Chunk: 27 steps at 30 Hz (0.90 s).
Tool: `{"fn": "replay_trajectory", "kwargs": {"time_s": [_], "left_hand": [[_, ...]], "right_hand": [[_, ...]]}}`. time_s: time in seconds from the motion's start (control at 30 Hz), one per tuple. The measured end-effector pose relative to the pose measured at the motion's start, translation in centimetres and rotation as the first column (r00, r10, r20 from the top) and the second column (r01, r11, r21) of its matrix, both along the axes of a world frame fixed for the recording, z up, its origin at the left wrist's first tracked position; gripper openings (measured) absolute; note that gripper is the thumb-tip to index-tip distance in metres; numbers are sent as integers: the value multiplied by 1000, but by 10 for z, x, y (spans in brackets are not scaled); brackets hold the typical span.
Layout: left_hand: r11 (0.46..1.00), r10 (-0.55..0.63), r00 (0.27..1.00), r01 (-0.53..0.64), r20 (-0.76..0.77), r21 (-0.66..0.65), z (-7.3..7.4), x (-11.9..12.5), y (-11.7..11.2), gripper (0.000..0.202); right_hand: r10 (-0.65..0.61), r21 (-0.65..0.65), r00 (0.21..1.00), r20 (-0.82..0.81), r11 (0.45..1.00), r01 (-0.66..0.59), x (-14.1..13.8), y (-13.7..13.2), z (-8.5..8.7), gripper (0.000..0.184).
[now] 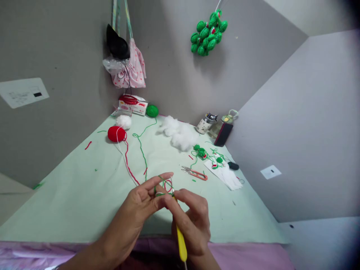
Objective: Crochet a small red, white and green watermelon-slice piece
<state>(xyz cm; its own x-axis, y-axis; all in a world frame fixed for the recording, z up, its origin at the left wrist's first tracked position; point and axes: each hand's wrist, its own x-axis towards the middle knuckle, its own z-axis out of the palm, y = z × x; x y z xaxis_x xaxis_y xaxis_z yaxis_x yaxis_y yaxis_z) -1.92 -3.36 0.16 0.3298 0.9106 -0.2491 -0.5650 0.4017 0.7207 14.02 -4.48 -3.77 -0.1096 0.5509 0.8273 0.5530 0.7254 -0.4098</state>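
At far left, a white wall plate point(24, 92) bears small print I can't read. One red yarn ball point(115, 134) sits on the left of the bench point(109, 195), with one white yarn ball point(123, 122) just beyond it; their strands run near, toward my left hand point(143, 198). Behind them stands a white box point(140, 108) with red print too small to make out, a red coil point(128, 99) on top. Above hangs one pink dotted bag point(135, 71). One green yarn ball point(152, 111) lies right of the box, its strand also trailing near.

My left hand pinches the small crochet work point(159, 194), green yarn over its raised index finger, near the middle. My right hand point(194, 213) grips one yellow-handled hook point(181, 243), its tip at the work.

Farther off lies white stuffing point(180, 135); nearer, one pair of orange snips point(198, 174). At far right, a labelled tin point(203, 126) holds dark items, its lettering illegible; next to it are a bottle point(227, 118) and a phone point(224, 135). Small green pieces point(201, 153) lie nearer, some on white paper point(226, 176).
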Motion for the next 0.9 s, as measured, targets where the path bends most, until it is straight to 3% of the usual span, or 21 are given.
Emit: {"fn": "replay_trajectory", "kwargs": {"time_s": [0.17,0.27,0.37,0.43,0.53,0.6,0.8,0.9], "left_hand": [[994,-78,993,84,85,-71,1,-6,5,55],[996,-79,996,80,40,-27,0,-10,6,54],[998,-52,998,53,-28,32,-2,-6,3,48],[997,-36,998,40,-54,65,-3,-1,1,45],[995,-46,997,51,-58,82,-5,3,0,47],[995,-46,996,52,-74,89,-7,3,0,48],[993,-56,989,70,-139,96,-10,-4,0,51],[992,-54,982,73,-181,100,-10,-6,0,51]], "right_hand": [[83,-150,948,-308,979,-135,1,2,16,28],[86,-280,826,-557,917,-284,6,5,28,18],[123,-290,677,-726,838,-463,6,7,29,15],[139,-300,688,-713,825,-478,4,7,25,14],[104,-340,770,-629,854,-393,0,6,18,13],[88,-352,774,-626,854,-382,0,5,15,15],[76,-341,609,-790,770,-539,0,8,19,14],[75,-344,590,-804,750,-565,1,8,22,17]]}}
